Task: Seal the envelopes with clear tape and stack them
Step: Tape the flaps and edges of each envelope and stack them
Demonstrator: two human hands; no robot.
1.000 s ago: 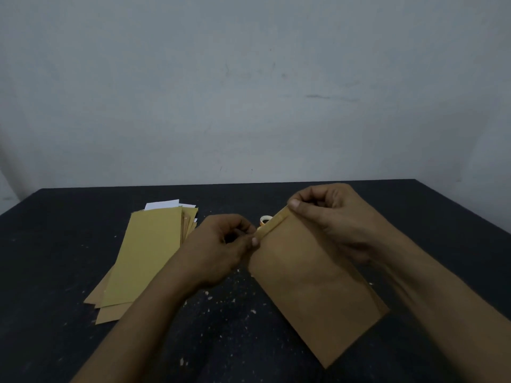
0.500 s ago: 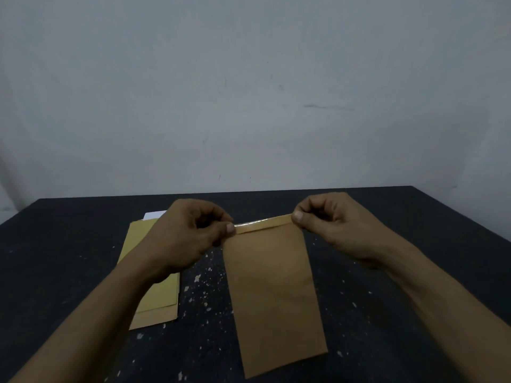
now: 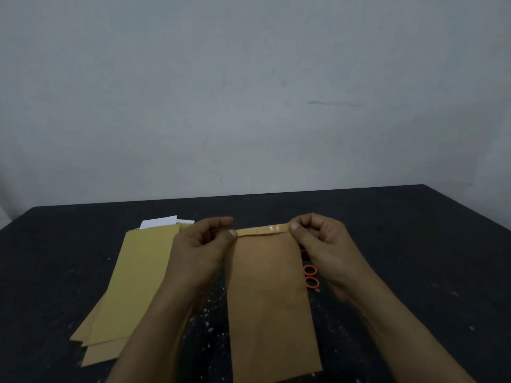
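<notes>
A brown envelope [image 3: 271,299] is stretched between the fingertips of both hands and hangs down from them towards the camera, its lower end at the bottom edge of the view. Along its top edge, running from one pinch to the other, lies a glossy strip of clear tape [image 3: 262,230] over the folded flap. The left hand [image 3: 201,244] pinches the top left corner between thumb and curled fingers [image 3: 231,234], and the right hand [image 3: 318,239] pinches the top right corner in the same narrow grip, its other fingers folded into the palm. Just below the right hand's fingers, beside the envelope's right edge, two orange rings [image 3: 311,276] lie on the table; what they belong to is hidden. Outward from the left hand's fingers, partly behind its wrist, a loose stack of envelopes [image 3: 138,286] lies flat, fanned at its near end, with white paper [image 3: 159,222] showing at its far end. All of this is over a black table [image 3: 414,244] flecked with pale specks, and beyond the fingertips rises a plain grey wall [image 3: 249,92].
</notes>
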